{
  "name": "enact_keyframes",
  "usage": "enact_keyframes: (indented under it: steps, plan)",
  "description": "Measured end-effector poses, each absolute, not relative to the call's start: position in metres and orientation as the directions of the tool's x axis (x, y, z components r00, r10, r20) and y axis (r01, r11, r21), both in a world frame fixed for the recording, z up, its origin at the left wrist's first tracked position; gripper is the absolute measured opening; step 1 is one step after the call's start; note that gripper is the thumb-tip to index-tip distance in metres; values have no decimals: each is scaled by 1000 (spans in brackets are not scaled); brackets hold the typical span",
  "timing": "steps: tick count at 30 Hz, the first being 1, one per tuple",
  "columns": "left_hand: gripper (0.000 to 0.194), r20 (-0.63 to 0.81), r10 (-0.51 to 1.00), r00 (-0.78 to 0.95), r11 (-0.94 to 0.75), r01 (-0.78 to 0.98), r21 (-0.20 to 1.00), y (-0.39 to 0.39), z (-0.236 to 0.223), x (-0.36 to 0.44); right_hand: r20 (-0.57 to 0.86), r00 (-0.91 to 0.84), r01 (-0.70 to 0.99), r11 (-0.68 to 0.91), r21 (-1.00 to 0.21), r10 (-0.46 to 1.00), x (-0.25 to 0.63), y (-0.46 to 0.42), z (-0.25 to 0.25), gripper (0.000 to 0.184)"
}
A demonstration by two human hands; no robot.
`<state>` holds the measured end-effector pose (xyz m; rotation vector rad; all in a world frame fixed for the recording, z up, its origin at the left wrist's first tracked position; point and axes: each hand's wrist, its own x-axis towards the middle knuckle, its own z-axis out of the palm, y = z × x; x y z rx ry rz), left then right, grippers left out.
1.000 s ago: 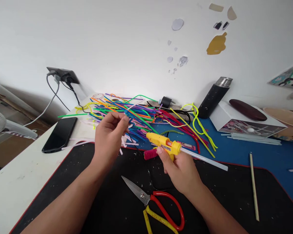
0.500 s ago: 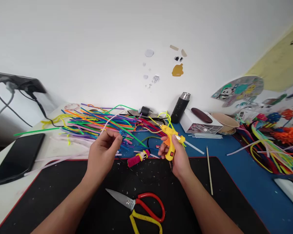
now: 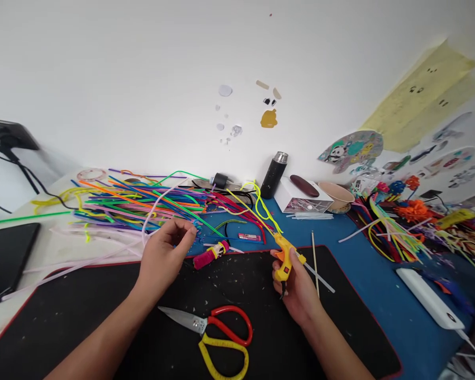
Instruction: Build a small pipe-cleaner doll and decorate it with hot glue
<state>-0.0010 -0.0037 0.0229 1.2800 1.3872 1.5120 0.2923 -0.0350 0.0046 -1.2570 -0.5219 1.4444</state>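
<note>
My left hand [image 3: 166, 250] is closed in a pinch above the back edge of the black mat. A small blue piece of pipe cleaner [image 3: 198, 227] shows at its fingertips, partly hidden. My right hand [image 3: 301, 293] is wrapped round the handle of a yellow glue gun [image 3: 285, 256], nozzle pointing away toward the wall. A clear glue stick [image 3: 320, 278] juts from the gun's rear. Between the hands lies a magenta figure with a yellow-and-white band [image 3: 210, 255]. Nearer me, scissors [image 3: 200, 324] with one red and one yellow handle rest on the mat [image 3: 114, 338].
Many coloured pipe cleaners [image 3: 142, 203] spread across the back left. Along the wall stand a black thermos [image 3: 274, 177], a white box [image 3: 301, 198] and a beige bowl [image 3: 336, 195]. A wooden stick [image 3: 314, 253] lies right of the gun. A white power strip [image 3: 429, 298] is at far right.
The view has turned to the right. My right hand has lowered the glue gun toward me and to the right, away from my left hand, which keeps its pinch.
</note>
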Motion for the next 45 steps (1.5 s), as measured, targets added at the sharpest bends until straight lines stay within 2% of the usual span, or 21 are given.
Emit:
enact_keyframes:
  steps: [4,9,14,16,20,22,24,27,31,34,36,37,39,45]
  plan:
    - [28,209,944,-253,-179,136,974,-2,20,-2,-458,133,-551,-319,-771,879,290,-43,8,47]
    - [28,216,947,-238,-182,156,971,-3,20,-2,-444,88,-660,-282,-696,892,291,-44,9,46]
    - [26,213,950,-230,-174,179,968,-5,19,-1,-396,197,-719,-143,-680,897,297,-28,8,29]
    - [27,210,950,-230,-170,181,969,-5,19,0,-428,196,-734,-157,-661,882,297,-24,5,25]
    - [30,196,954,-226,-166,142,976,-6,20,2,-472,97,-654,-301,-694,876,288,-30,-4,25]
    - [32,181,958,-223,-161,105,981,-7,23,4,-507,73,-589,-373,-717,859,284,-38,-5,32]
    - [32,139,969,-206,-125,80,989,-7,25,5,-519,44,-454,-446,-772,854,282,-44,-3,41]
    - [33,79,984,-161,-74,39,996,-8,27,6,-464,96,-271,-426,-863,880,285,-48,3,55]
    - [32,23,992,-122,-28,-40,999,-8,26,7,-410,156,-2,-415,-910,899,301,-53,7,65]
    - [31,-15,995,-99,5,-106,994,-8,23,7,-339,99,391,-350,-852,936,312,-62,10,59]
    - [32,-68,996,-64,55,-183,982,-8,22,8,-185,61,653,-179,-736,981,313,-69,14,52]
    - [33,-106,994,-38,94,-233,968,-8,22,8,-102,20,717,-86,-692,995,311,-72,17,47]
    - [36,-190,981,26,188,-330,925,-9,23,10,13,-98,737,81,-671,995,301,-73,23,35]
    - [43,-331,926,180,377,-431,820,-12,32,16,294,-200,659,350,-666,935,246,-40,22,21]
